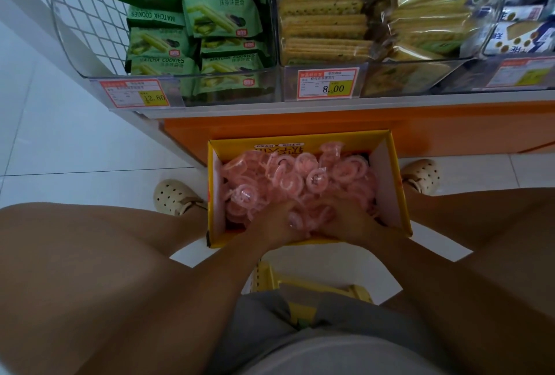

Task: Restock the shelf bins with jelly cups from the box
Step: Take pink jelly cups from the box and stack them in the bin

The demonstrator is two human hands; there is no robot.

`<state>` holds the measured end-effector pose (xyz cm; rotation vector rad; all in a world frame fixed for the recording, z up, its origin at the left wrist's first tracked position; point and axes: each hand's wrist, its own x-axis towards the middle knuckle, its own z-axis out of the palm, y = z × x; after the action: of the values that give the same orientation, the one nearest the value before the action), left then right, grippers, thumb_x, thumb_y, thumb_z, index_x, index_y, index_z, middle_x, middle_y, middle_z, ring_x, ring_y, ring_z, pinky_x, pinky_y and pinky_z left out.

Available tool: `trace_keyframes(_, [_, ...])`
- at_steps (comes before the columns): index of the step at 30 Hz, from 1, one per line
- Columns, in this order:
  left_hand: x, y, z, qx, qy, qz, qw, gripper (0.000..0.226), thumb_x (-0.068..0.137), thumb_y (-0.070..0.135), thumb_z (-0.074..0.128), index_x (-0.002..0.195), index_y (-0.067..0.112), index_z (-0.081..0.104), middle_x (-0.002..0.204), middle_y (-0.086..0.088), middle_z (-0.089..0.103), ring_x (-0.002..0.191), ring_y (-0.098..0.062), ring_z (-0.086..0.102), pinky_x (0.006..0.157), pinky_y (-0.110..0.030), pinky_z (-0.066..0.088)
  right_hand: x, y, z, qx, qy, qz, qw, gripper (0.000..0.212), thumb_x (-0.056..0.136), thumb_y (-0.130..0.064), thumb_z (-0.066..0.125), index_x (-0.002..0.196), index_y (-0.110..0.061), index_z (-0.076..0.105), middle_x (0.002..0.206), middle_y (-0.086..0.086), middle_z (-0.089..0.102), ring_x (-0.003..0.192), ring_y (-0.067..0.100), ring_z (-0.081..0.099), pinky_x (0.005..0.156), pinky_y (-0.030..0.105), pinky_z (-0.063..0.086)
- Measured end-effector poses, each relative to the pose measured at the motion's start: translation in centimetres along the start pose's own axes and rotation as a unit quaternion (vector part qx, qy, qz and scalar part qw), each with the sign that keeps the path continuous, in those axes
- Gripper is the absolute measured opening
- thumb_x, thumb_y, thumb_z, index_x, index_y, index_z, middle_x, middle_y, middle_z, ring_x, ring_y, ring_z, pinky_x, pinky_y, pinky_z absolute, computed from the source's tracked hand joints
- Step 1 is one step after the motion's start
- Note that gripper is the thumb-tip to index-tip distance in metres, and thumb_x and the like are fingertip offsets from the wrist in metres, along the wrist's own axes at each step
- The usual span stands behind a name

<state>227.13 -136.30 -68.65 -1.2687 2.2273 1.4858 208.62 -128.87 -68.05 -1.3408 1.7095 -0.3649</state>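
The left hand point(271, 218) curls its fingers round a clump of pink jelly cups point(300, 176), and the right hand point(345, 214) grasps the same clump from the other side, both sunk in the near end of the yellow box point(387, 176) on the tiled floor point(75, 146). Loose, slick-looking wrappers could slip from this 2-handed scoop and spill over the box wall. The bins in view hold only matcha cookies point(219, 11) and crackers point(324, 23), so misplacing is a risk too.
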Motion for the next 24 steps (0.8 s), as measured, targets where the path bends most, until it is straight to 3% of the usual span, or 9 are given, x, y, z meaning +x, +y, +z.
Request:
trace_keyframes(6, [-0.5, 0.1, 0.2, -0.031, 0.051, 0.020, 0.998, 0.060, 0.073, 0.068, 0.062, 0.116, 0.026, 0.066, 0.108, 0.008, 0.064, 0.096, -0.011, 0.061, 0.082, -0.029, 0.053, 1.0, -0.2, -0.2, 0.010, 0.023, 0.030, 0.999, 0.036, 0.079, -0.032, 0.078, 0.111, -0.025, 0.063, 0.112, -0.011, 0.059, 0.107, 0.012, 0.056, 0.087, 0.020, 0.040])
trace_keyframes(9, [-0.5, 0.4, -0.7, -0.050, 0.045, 0.002, 0.998, 0.034, 0.085, 0.042, 0.069, 0.108, 0.017, 0.066, 0.094, 0.010, 0.056, 0.086, -0.008, 0.052, 0.068, -0.014, 0.040, 1.3, -0.3, -1.0, -0.006, 0.087, 0.064, 0.994, 0.046, 0.082, -0.033, 0.070, 0.122, -0.015, 0.057, 0.122, 0.001, 0.054, 0.116, 0.016, 0.050, 0.097, 0.028, 0.040])
trace_keyframes(12, [-0.2, -0.2, -1.5, -0.086, 0.044, -0.027, 0.995, 0.018, 0.087, 0.035, 0.068, 0.095, 0.024, 0.056, 0.102, 0.000, 0.058, 0.086, -0.010, 0.053, 0.066, -0.021, 0.039, 1.6, -0.7, -2.7, -0.034, 0.223, 0.158, 0.961, 0.044, 0.087, -0.027, 0.065, 0.126, -0.013, 0.051, 0.126, 0.007, 0.046, 0.112, 0.026, 0.046, 0.086, 0.033, 0.043])
trace_keyframes(14, [-0.2, -0.4, -1.8, -0.123, 0.043, -0.062, 0.990, 0.020, 0.088, 0.033, 0.067, 0.101, 0.022, 0.056, 0.101, 0.002, 0.058, 0.084, -0.011, 0.055, 0.066, -0.024, 0.041, 2.2, 0.1, -3.7, -0.158, 0.201, 0.184, 0.949, 0.050, 0.092, -0.034, 0.055, 0.136, -0.015, 0.043, 0.134, 0.009, 0.044, 0.118, 0.030, 0.042, 0.085, 0.033, 0.041])
trace_keyframes(16, [-0.3, -0.6, -2.1, -0.136, 0.052, -0.092, 0.985, 0.031, 0.089, 0.035, 0.066, 0.114, 0.019, 0.056, 0.103, 0.003, 0.058, 0.088, -0.014, 0.057, 0.066, -0.024, 0.042, 3.1, 1.2, -4.5, -0.294, 0.082, 0.160, 0.939, 0.063, 0.092, -0.048, 0.051, 0.145, -0.021, 0.032, 0.145, 0.009, 0.035, 0.130, 0.030, 0.035, 0.099, 0.039, 0.036])
trace_keyframes(18, [-0.4, -0.7, -2.4, -0.146, 0.056, -0.105, 0.982, 0.032, 0.089, 0.034, 0.066, 0.116, 0.019, 0.056, 0.103, 0.002, 0.059, 0.088, -0.014, 0.058, 0.065, -0.023, 0.043, 4.1, 2.1, -4.7, -0.325, 0.015, 0.137, 0.936, 0.062, 0.093, -0.050, 0.048, 0.146, -0.022, 0.030, 0.148, 0.008, 0.032, 0.135, 0.032, 0.031, 0.110, 0.045, 0.029])
trace_keyframes(20, [-0.5, -0.6, -2.5, -0.156, 0.055, -0.111, 0.980, 0.028, 0.089, 0.034, 0.067, 0.111, 0.020, 0.055, 0.098, 0.003, 0.058, 0.083, -0.010, 0.057, 0.063, -0.021, 0.042, 4.5, 2.2, -4.7, -0.282, 0.030, 0.128, 0.950, 0.053, 0.095, -0.046, 0.046, 0.141, -0.019, 0.039, 0.144, 0.009, 0.040, 0.133, 0.031, 0.037, 0.110, 0.047, 0.031])
trace_keyframes(22, [-0.6, -0.5, -2.5, -0.162, 0.056, -0.115, 0.979, 0.031, 0.087, 0.036, 0.068, 0.110, 0.021, 0.055, 0.098, 0.004, 0.059, 0.082, -0.010, 0.057, 0.063, -0.021, 0.042, 4.5, 2.1, -4.7, -0.100, 0.120, 0.191, 0.969, 0.057, 0.087, -0.056, 0.050, 0.131, -0.020, 0.047, 0.129, 0.006, 0.054, 0.117, 0.027, 0.052, 0.100, 0.044, 0.043])
trace_keyframes(24, [-0.8, -0.2, -2.7, -0.163, 0.060, -0.117, 0.978, 0.033, 0.086, 0.038, 0.069, 0.111, 0.021, 0.056, 0.097, 0.004, 0.060, 0.084, -0.012, 0.059, 0.066, -0.023, 0.044, 4.2, 1.9, -4.6, 0.044, 0.196, 0.241, 0.949, 0.052, 0.082, -0.052, 0.061, 0.122, -0.020, 0.052, 0.113, 0.002, 0.061, 0.102, 0.024, 0.059, 0.090, 0.041, 0.050])
